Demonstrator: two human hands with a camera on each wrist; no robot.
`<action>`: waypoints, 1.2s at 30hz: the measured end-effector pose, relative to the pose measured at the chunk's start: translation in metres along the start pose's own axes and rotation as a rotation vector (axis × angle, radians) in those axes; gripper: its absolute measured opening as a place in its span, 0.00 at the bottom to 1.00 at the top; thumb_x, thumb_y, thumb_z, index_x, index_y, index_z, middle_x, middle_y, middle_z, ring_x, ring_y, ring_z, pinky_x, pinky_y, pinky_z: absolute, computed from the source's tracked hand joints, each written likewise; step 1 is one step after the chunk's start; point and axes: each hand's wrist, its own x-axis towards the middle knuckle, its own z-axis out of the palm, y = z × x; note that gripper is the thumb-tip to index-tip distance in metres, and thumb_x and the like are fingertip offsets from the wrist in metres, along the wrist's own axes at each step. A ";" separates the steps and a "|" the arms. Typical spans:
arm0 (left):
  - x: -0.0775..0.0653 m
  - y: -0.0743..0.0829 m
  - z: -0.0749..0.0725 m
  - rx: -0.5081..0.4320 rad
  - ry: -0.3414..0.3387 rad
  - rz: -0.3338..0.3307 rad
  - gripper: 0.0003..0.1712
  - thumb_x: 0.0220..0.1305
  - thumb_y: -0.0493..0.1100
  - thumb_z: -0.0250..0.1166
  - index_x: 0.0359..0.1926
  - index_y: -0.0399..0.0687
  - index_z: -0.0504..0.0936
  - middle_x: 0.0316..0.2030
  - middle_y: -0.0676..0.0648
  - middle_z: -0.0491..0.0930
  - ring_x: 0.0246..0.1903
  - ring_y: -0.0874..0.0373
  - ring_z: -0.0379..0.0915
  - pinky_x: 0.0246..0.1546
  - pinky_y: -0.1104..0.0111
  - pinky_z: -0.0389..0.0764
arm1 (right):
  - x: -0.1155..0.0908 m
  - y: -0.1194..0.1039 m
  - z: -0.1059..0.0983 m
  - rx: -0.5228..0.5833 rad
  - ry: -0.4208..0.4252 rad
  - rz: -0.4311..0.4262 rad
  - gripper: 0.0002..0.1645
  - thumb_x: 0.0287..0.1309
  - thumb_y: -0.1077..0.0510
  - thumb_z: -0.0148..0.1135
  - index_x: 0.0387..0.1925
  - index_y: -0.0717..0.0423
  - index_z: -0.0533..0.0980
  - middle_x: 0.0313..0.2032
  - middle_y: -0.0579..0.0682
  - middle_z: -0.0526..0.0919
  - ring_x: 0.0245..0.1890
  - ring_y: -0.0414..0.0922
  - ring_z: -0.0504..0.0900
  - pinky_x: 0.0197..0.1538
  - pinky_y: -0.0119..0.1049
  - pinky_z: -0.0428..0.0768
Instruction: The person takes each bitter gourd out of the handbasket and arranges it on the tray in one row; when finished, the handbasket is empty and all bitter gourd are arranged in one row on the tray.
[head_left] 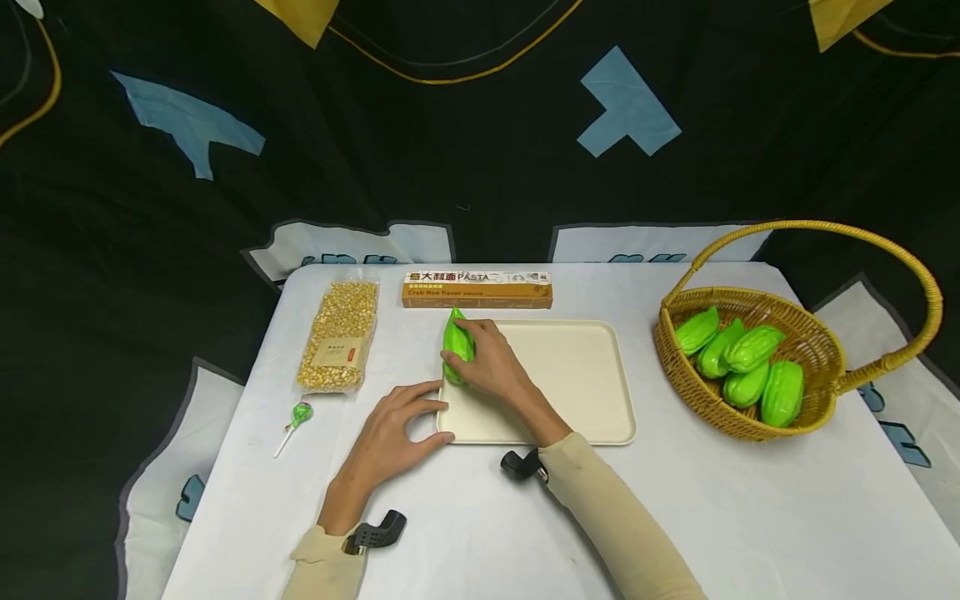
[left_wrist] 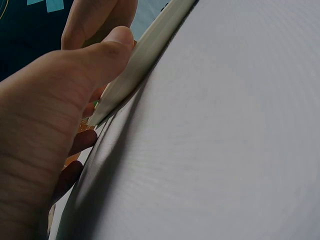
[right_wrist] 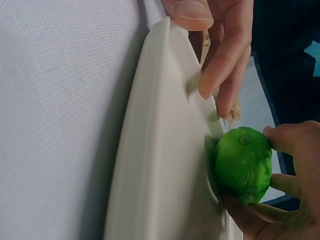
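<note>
Two bare hands at a cream tray [head_left: 566,383] on a white-covered table [head_left: 450,542]. Right hand [head_left: 491,362]: thumb and fingers curled about a ribbed green vegetable [head_left: 453,337], pinching it from its sides; gap is the vegetable's width. Vegetable stands lengthwise, pointed tip away from the person, at the tray's left end, just ahead of the left hand's fingertips. Whether its underside touches the tray: cannot tell. Left hand [head_left: 386,442]: fingers spread, thumb well apart from them, nothing grasped; thumb tip at the tray's near left corner, fingertips beside its left edge.

Surroundings. Beyond the right hand: a pasta box [head_left: 477,298], lying crosswise. Left of the left hand and farther out: a clear bag of yellow kernels [head_left: 340,321]; nearer, a green-headed lollipop [head_left: 302,413]. Well to the right of the right hand: a wicker basket [head_left: 678,379], tall handle upright, holding five similar green vegetables [head_left: 755,348].
</note>
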 end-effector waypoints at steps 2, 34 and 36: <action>0.000 0.000 0.001 0.004 0.002 0.008 0.27 0.57 0.57 0.83 0.55 0.54 0.91 0.69 0.52 0.80 0.65 0.52 0.77 0.66 0.51 0.76 | 0.000 0.000 0.001 -0.004 -0.001 0.004 0.42 0.71 0.42 0.69 0.79 0.53 0.69 0.68 0.63 0.74 0.55 0.53 0.79 0.55 0.47 0.83; 0.001 -0.001 0.003 0.023 0.042 0.053 0.26 0.53 0.52 0.86 0.52 0.51 0.92 0.66 0.49 0.83 0.62 0.49 0.79 0.62 0.49 0.79 | -0.019 0.020 -0.035 0.047 0.045 -0.043 0.36 0.75 0.48 0.65 0.78 0.55 0.69 0.70 0.60 0.77 0.63 0.56 0.84 0.64 0.51 0.84; 0.000 -0.001 0.003 0.028 0.044 0.060 0.26 0.53 0.52 0.86 0.52 0.50 0.91 0.65 0.48 0.83 0.62 0.49 0.79 0.62 0.49 0.79 | -0.024 0.021 -0.040 0.067 0.053 -0.041 0.36 0.76 0.48 0.65 0.78 0.54 0.69 0.71 0.58 0.77 0.64 0.55 0.83 0.62 0.49 0.85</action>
